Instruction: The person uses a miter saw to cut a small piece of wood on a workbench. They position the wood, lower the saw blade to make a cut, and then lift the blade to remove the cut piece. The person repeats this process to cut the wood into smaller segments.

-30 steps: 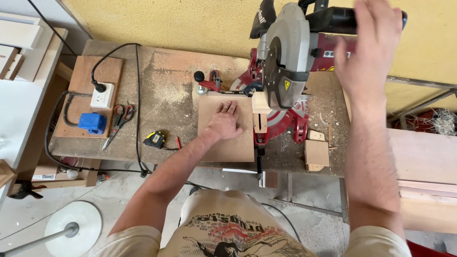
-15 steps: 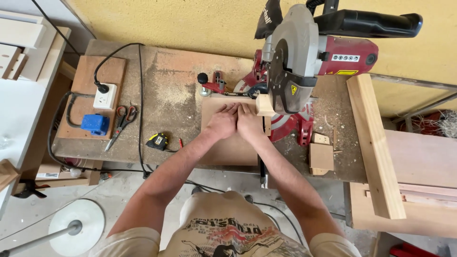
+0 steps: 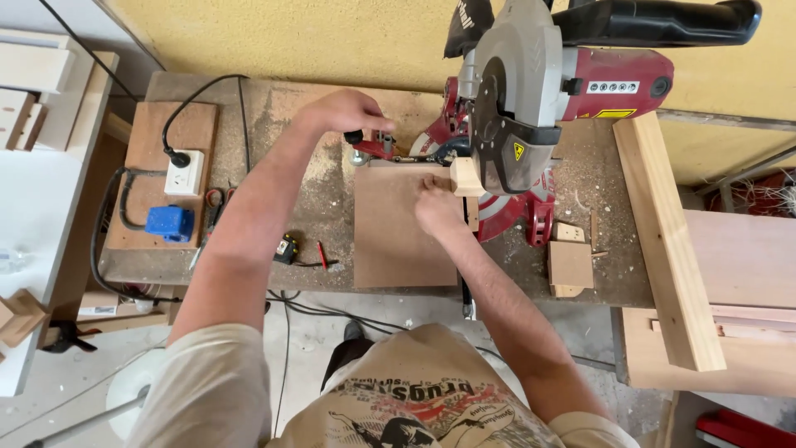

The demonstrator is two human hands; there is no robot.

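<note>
Two bare hands at a mitre saw, brown board on the saw table.

Nearest: both forearms reach forward from the body over the dusty workbench (image 3: 323, 207). Right hand (image 3: 437, 207) lies palm down on the far right part of the flat brown board (image 3: 402, 228), fingers curled loosely and pressing, gripping nothing; fingertips sit just beside a small pale wood block (image 3: 465, 176) at the saw's guard. Board lies flat, its near edge overhanging the bench front. Farther: left arm stretches further, left hand (image 3: 348, 112) closed around the black knob of the red clamp (image 3: 377, 148) at the board's far left corner. Beyond, the red and grey mitre saw (image 3: 531, 99), head raised, against the yellow wall. Long timber plank (image 3: 667, 241) lies well apart, right.
</note>
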